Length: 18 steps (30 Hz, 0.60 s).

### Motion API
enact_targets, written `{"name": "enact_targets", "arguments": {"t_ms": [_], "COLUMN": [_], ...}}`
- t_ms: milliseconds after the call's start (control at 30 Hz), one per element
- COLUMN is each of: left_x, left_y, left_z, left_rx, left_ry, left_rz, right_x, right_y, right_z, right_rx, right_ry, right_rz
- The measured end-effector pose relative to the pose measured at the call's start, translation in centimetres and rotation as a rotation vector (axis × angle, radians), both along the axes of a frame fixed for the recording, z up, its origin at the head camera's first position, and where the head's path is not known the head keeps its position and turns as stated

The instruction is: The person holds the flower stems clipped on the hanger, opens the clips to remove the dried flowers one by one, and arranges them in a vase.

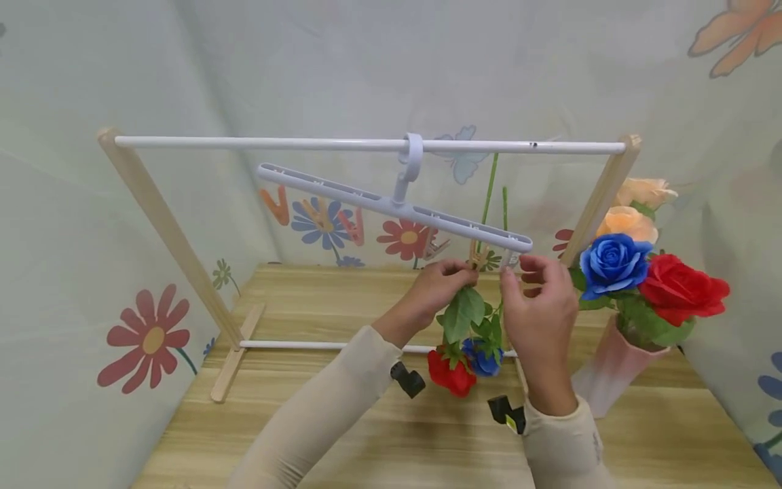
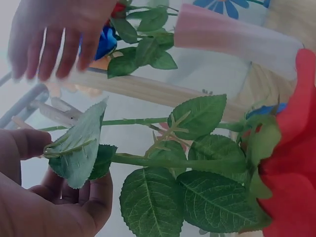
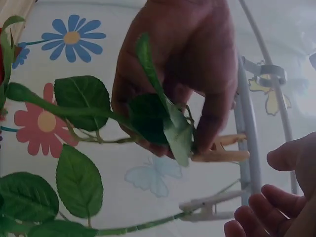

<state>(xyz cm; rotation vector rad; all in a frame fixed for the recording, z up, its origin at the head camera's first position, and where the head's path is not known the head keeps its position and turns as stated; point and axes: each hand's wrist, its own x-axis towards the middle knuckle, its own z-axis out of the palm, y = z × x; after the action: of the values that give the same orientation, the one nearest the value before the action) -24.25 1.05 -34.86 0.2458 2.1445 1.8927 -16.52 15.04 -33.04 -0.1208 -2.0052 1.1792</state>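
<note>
In the head view my left hand point(image 1: 442, 288) is at a peach clothespin point(image 1: 478, 255) under the hanger's right arm. Its thumb and fingers pinch the stem of a red rose point(image 1: 452, 373), which hangs flower down; a leaf point(image 2: 76, 143) partly hides the grip in the left wrist view. Beside it a blue rose point(image 1: 482, 358) also hangs flower down, its stem in a pale grey clothespin point(image 3: 202, 210). My right hand point(image 1: 540, 312) is close by that clip, thumb and fingers apart, holding nothing. The white hanger point(image 1: 379, 200) hangs tilted, lower on the right.
The hanger's hook goes round the white rail point(image 1: 256, 143) of a wooden-legged rack. More clothespins, such as an orange one point(image 1: 276, 206), hang along it. At the right a pink-and-white vase point(image 1: 620, 370) holds red, blue and peach roses, close to the rack's right leg point(image 1: 601, 204).
</note>
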Motion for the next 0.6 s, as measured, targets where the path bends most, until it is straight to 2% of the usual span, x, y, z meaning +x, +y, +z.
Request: {"name": "enact_targets", "arguments": {"t_ms": [133,267,367,467,600], "left_x": [-0.1,-0.1,-0.1,-0.2,-0.4], "left_y": [0.1,0.2,0.3,0.2,0.0], "left_z": [-0.1,-0.5,-0.8,-0.6,0.0], "left_rx": [0.071,0.16,0.19,0.201,0.215], "left_ry": [-0.028,-0.081,-0.119,-0.14,-0.157], "left_rz": [-0.014,-0.03,-0.039,-0.043,-0.052], "right_x": [-1.9,-3.4,-4.3,-5.0,-5.6], "right_y": [-2.0,-3.5,-4.4,-5.0,-5.6], "right_z": [-0.4,-1.8,-2.4,-2.5,-1.8], "right_rx": [0.003,-0.021,-0.073,-0.132,-0.202], "right_ry": [-0.02,0.066,0.136,0.168,0.162], "right_rz": [0.005,-0.057,-0.111,-0.157,-0.189]}}
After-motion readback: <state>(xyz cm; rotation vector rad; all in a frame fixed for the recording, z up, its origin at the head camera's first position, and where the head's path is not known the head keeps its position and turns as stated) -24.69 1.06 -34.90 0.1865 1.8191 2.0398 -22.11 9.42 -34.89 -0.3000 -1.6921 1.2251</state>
